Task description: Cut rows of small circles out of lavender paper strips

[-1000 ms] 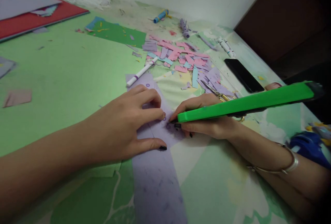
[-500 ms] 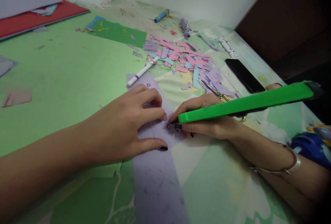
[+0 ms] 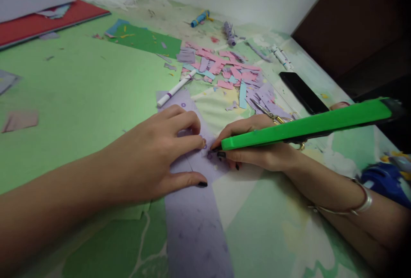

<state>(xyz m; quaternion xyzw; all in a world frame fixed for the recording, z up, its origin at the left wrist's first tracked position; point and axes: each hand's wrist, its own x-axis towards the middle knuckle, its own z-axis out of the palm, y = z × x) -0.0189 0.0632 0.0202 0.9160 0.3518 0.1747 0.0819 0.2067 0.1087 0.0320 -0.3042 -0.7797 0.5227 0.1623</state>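
A long strip of purple paper [image 3: 195, 226] lies on the table, marked with small dark purple circles. Across its middle rests my left hand [image 3: 154, 154], fingers apart and bent, thumb and fingertips pressing the sheet. My right hand [image 3: 263, 158] is closed around a green box cutter [image 3: 302, 125], its long body slanting up to the right. The tip end points down at a circle mark beside my left fingertips; the fingers partly hide the blade. A white marker with purple bands [image 3: 176, 88] lies over the strip's far end.
Paper scraps [image 3: 224, 68] pile up beyond my hands. Gold-handled scissors [image 3: 268, 113] lie behind my right hand, partly covered. A black phone [image 3: 303, 93], white markers [image 3: 281, 58], a blue roll [image 3: 200, 19] and a red folder [image 3: 83, 13] lie farther out. A blue object [image 3: 385, 184] sits at right.
Almost nothing differs. The far end of the box cutter has risen slightly, while its tip stays by the same circle mark. My left hand keeps its place on the paper.
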